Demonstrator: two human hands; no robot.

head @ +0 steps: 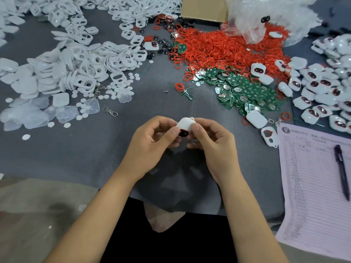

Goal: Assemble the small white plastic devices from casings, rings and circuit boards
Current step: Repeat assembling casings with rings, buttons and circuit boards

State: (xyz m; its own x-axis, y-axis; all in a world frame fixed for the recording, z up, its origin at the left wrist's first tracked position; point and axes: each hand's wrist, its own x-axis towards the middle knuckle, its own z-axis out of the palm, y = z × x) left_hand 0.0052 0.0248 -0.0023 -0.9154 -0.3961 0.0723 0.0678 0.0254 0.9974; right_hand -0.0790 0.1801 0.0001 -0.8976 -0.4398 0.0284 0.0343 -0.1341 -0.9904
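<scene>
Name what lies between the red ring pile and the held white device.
Head view: green circuit boards, a few loose rings, then bare grey table before the white device.

1. The device [185,124] pinched between the fingers [171,134] is smooth white plastic with a glossy dark window;
2. Beyond the fingers, rubbery red rings [218,48]; glossy green circuit boards [247,90];
3. Under the hands, matt grey cloth [95,149];
4. Right of them, printed paper [313,177]; a shiny black pen [341,171].

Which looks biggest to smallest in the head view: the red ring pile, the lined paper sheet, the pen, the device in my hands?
1. red ring pile
2. lined paper sheet, close; nearer camera, unsure
3. pen
4. device
</scene>
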